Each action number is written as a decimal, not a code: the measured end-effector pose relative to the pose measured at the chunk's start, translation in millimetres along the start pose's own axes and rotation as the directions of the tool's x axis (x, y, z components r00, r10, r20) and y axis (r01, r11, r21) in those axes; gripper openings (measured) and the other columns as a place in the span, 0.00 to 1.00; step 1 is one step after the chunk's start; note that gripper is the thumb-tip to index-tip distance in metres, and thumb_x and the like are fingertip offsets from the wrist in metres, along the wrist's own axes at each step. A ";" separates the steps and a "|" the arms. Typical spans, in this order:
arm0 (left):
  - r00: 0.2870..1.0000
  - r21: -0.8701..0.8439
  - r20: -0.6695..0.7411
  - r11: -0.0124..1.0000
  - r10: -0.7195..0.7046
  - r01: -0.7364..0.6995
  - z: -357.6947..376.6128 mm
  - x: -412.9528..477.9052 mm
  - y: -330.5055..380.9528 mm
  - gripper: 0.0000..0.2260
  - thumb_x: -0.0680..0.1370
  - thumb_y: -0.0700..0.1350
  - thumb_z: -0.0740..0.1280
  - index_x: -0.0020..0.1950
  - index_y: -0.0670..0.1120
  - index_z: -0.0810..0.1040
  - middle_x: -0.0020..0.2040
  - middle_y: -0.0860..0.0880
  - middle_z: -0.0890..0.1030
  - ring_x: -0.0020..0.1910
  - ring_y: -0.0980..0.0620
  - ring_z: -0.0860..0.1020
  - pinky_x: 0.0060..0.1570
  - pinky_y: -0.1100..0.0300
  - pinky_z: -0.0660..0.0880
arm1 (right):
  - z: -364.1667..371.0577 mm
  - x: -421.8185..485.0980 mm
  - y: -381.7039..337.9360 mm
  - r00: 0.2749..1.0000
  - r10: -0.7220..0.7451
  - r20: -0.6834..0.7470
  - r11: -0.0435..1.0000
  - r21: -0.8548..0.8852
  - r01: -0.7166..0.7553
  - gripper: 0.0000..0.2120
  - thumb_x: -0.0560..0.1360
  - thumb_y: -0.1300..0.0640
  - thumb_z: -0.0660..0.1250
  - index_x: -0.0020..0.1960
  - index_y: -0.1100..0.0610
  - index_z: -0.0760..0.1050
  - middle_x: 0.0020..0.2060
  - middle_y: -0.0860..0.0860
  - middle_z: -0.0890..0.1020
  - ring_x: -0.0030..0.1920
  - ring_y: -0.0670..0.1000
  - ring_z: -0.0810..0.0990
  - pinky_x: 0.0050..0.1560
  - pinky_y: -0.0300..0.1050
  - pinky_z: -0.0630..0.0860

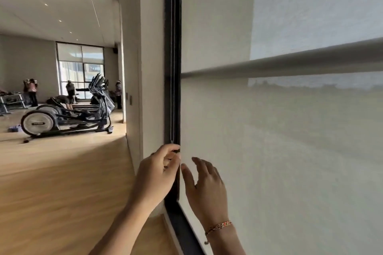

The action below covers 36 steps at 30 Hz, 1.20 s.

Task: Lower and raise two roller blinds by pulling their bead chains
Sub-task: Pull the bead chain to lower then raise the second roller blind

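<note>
A pale roller blind (269, 151) covers the window on the right and reaches down past my hands. Its thin bead chain (172, 68) hangs as a loop along the black window frame (169, 27), and the loop's lower end sits just above my left hand. My left hand (159, 172) is at the frame with its fingers curled and pinched at the chain's lower end. My right hand (204, 188), with a woven bracelet on the wrist, is beside it against the blind fabric, fingers spread, holding nothing.
A horizontal rail shows through the blind (290, 64). To the left a cream wall pillar (145, 68) stands beside the frame. Beyond lie wooden floor (62, 182), elliptical trainers (68, 118) and several people at a far window (80, 68).
</note>
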<state>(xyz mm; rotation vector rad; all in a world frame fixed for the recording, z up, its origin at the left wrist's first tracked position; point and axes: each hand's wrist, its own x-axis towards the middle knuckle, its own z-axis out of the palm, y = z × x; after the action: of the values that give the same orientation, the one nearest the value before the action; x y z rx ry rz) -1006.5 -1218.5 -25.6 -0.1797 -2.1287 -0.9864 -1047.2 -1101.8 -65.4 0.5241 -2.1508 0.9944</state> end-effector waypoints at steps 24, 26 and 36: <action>0.996 -0.091 -0.003 0.992 -0.089 0.089 160.3 591.0 -515.1 0.09 0.76 0.48 0.63 0.54 0.51 0.78 0.49 0.47 0.83 0.48 0.50 0.80 0.42 0.62 0.72 | 555.1 510.7 192.3 0.951 0.307 0.034 0.899 0.318 -0.301 0.17 0.76 0.46 0.61 0.45 0.61 0.74 0.41 0.56 0.82 0.44 0.55 0.79 0.46 0.50 0.76; 0.995 -0.115 0.010 0.989 -0.098 0.098 180.4 638.1 -541.4 0.10 0.76 0.49 0.62 0.55 0.52 0.77 0.52 0.48 0.82 0.51 0.50 0.79 0.48 0.58 0.74 | 594.0 558.8 214.0 0.956 0.289 0.040 0.904 0.318 -0.286 0.17 0.76 0.47 0.60 0.38 0.60 0.72 0.34 0.54 0.78 0.38 0.54 0.75 0.41 0.48 0.73; 0.994 -0.330 0.090 0.939 -0.069 0.095 246.2 837.6 -634.4 0.14 0.77 0.50 0.63 0.62 0.51 0.72 0.54 0.55 0.77 0.57 0.50 0.77 0.58 0.51 0.75 | 721.5 758.3 285.6 0.951 0.293 -0.100 0.918 0.306 -0.250 0.14 0.76 0.55 0.62 0.61 0.57 0.71 0.56 0.55 0.76 0.54 0.53 0.75 0.52 0.43 0.69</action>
<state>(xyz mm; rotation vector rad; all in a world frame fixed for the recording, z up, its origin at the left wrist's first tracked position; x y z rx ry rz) -1996.6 -1634.4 82.1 -0.3016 -2.0369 -1.4089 -2037.5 -1536.9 18.9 0.2783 -1.9924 1.4725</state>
